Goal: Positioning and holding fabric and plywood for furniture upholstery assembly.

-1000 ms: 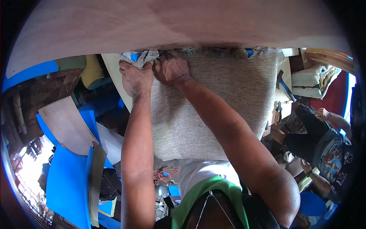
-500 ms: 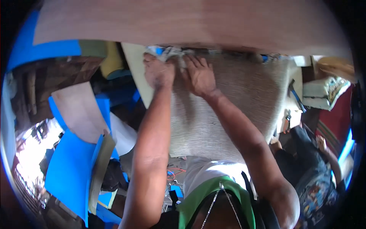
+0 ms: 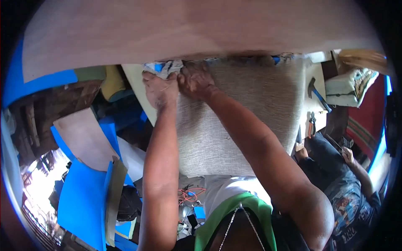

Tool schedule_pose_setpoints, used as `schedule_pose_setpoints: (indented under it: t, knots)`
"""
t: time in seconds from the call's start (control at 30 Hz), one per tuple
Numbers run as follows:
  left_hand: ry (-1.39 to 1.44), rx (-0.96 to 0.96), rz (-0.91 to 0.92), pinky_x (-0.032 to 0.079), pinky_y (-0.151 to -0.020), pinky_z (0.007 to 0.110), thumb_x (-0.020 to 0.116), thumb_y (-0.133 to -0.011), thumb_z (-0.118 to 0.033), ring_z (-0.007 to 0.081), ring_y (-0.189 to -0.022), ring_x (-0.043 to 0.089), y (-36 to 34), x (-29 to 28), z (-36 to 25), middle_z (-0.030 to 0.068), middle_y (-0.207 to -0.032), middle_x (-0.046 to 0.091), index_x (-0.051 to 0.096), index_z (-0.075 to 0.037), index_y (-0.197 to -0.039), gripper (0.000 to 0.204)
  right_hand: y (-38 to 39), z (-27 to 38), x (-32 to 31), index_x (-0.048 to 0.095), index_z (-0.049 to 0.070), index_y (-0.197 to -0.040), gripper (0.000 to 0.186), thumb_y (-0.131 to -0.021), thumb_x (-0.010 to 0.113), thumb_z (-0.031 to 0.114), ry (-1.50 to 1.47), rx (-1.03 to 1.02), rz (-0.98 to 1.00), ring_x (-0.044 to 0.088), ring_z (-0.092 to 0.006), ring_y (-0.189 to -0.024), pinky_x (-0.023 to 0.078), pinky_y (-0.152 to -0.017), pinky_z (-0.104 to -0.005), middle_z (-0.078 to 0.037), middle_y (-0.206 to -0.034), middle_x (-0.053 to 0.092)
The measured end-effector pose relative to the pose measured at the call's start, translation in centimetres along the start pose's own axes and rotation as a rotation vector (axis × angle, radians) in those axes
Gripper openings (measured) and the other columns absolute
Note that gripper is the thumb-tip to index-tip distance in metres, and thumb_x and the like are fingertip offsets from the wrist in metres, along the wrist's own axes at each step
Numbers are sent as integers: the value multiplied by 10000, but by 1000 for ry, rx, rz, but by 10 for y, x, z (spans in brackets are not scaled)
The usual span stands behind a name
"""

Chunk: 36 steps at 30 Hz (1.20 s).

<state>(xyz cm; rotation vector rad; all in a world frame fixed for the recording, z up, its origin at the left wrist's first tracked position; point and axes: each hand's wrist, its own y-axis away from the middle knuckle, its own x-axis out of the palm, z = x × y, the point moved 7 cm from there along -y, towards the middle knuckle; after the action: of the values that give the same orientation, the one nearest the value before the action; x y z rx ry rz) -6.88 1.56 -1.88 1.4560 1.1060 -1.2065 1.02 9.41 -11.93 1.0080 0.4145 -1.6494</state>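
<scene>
A padded piece covered in grey-beige woven fabric [image 3: 234, 138] lies in front of me. At its far left corner my left hand [image 3: 159, 92] is closed on bunched, lighter fabric [image 3: 171, 70], where a bit of blue shows. Right beside it, my right hand [image 3: 196, 83] grips the far edge of the cover with bent fingers, the hand turned toward the left one. Shadow partly hides its fingertips. A large pale brown board [image 3: 201, 29] stands across the far side, just beyond both hands.
A hammer [image 3: 319, 96] and pliers [image 3: 312, 124] lie on the table at the right. Another person [image 3: 347, 188] sits at the lower right. Blue sheets [image 3: 81, 196] and a brown panel [image 3: 86, 138] lean at the left. An orange cord [image 3: 190, 195] lies below on the floor.
My right hand has slid left, close to my left hand, and its fingers have gone from flat to bent. The view has shifted slightly, so the padded piece appears further left.
</scene>
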Motion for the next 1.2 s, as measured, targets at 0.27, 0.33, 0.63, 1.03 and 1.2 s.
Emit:
schedule_pose_setpoints:
  t: [0.27,0.33,0.63,1.03,1.2]
  knots:
    - [11,29,-35,546,-877,479,833,-718,-370,425,-1023,636,2,-3,-1,258,-1115,586,421,33,-1148,720,8,-2,-5,566,17,-1271,481,-971,436,370,-66,-21,-157,456,-349,-1345,253,-1152,-566,-196,-1407,532]
    - [27,26,-46,540,-888,489,843,-707,-389,436,-1037,635,1,-5,0,279,-1138,590,421,34,-1157,748,25,-2,-26,567,22,-1280,478,-961,460,362,-195,-36,-482,467,-343,-1335,261,-1146,-559,-197,-1396,541]
    - [-2,48,-45,551,-880,485,834,-720,-382,430,-1017,650,7,-2,-2,280,-1126,586,407,30,-1154,736,-5,-6,-11,593,45,-1262,475,-953,463,382,-31,9,-121,553,-349,-1242,296,-1093,-561,-203,-1308,611]
    - [1,98,-87,557,-876,484,812,-729,-405,415,-1026,652,11,-7,-2,268,-1133,586,410,35,-1155,733,4,0,-21,554,61,-1333,529,-985,382,421,-60,130,-26,502,-338,-1327,227,-1175,-532,-183,-1313,628]
    - [-15,89,-92,558,-871,486,812,-728,-412,422,-1009,656,12,-9,-2,271,-1125,587,408,39,-1159,743,3,-1,-17,568,66,-1326,518,-986,378,408,-117,123,11,538,-325,-1295,226,-1173,-534,-164,-1300,642]
